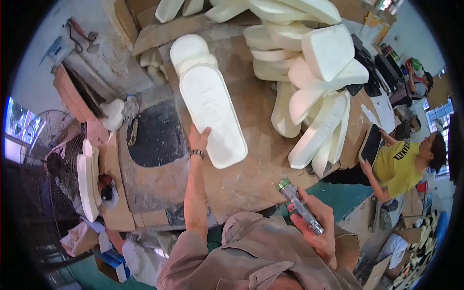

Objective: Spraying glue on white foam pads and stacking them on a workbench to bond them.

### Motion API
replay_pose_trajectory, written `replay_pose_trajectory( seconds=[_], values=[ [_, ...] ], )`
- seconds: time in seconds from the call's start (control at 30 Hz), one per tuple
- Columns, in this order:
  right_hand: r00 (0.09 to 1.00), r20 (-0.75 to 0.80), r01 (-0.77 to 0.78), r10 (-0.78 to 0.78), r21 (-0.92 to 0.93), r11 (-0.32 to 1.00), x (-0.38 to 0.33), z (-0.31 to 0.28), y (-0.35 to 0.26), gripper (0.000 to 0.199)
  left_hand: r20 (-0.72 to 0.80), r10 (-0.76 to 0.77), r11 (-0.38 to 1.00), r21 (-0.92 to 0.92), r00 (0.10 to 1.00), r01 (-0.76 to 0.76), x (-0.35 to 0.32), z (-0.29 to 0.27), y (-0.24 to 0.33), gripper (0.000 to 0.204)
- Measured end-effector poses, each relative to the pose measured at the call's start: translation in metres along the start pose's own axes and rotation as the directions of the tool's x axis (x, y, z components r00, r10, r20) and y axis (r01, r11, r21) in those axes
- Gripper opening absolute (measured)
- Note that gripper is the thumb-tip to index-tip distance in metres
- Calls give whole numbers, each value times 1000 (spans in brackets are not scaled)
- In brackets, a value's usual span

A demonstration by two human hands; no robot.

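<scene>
A long white foam pad point(212, 113) with rounded ends lies tilted on the cardboard-covered bench, overlapping other white pads point(188, 47) beyond it. My left hand point(199, 138) grips its left edge, the thumb on top and the other fingers mostly hidden. In my right hand point(316, 220), close to my body, is a silver cylindrical tool point(300, 207) with a green ring at its far end. The fingers are wrapped round it, and it is held apart from the pad. To the left of the pad lies a dark rounded sheet point(159, 134).
Cream foam pieces point(328, 50) are piled at the bench's far right. A cutter-like tool point(133, 133) rests on the dark sheet. At the left stand a fan point(53, 164) and upright white pads point(88, 179). A person in a yellow shirt point(403, 166) holds a black pad at the right.
</scene>
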State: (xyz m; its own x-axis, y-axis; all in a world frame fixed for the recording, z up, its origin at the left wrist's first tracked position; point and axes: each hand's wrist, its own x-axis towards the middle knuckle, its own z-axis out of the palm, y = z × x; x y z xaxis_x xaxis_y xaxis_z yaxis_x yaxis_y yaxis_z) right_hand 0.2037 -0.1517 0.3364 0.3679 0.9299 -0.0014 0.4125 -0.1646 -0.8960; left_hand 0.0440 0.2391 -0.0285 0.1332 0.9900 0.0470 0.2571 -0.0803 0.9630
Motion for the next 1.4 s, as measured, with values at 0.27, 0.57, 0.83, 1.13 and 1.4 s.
replay_pose_trajectory(
  seconds=[0.27,0.57,0.83,1.13,1.4],
  values=[
    [984,76,169,-164,-57,984,24,6,-12,60,-87,-134,969,195,987,149,-7,5,-20,62],
    [978,73,201,-194,-95,975,24,-3,-21,59,-62,-124,962,237,990,135,-2,6,-22,66],
    [986,-98,130,-137,-80,988,11,-7,-7,64,-38,-151,963,220,988,155,-7,10,-10,66],
    [994,-68,83,-84,-16,996,-7,-17,-5,65,-31,-91,979,178,995,95,-2,12,-34,68],
    [985,-36,168,-169,-18,986,-11,-20,3,62,3,-65,988,137,998,64,2,10,-43,69]
  ],
)
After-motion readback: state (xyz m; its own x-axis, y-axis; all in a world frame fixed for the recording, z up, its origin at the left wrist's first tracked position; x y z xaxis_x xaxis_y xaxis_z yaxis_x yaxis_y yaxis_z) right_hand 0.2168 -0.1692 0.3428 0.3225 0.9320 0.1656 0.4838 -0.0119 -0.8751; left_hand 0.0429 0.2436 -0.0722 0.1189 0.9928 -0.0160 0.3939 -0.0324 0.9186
